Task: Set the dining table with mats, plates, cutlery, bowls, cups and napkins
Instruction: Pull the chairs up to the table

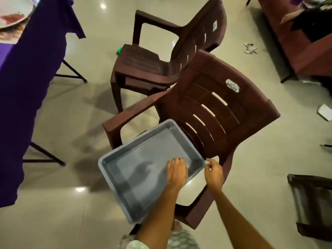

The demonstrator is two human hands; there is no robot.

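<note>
An empty grey plastic tray (125, 177) lies on the seat of the near brown plastic chair (224, 108). My left hand (177, 170) reaches into the tray near its right end, fingers extended down toward the tray floor. My right hand (213, 170) hovers just past the tray's right rim with fingers loosely curled, holding nothing I can make out. At the top left, the dining table under a purple cloth (27, 72) carries a plate (12, 13) on a patterned mat (10, 34).
A second brown chair (161, 56) stands behind the first. A small green object (119, 50) lies on the floor beyond it. A brown bench (296, 42) with dark items is at the top right, dark furniture (312, 203) at the right edge. Scraps (250, 48) dot the floor.
</note>
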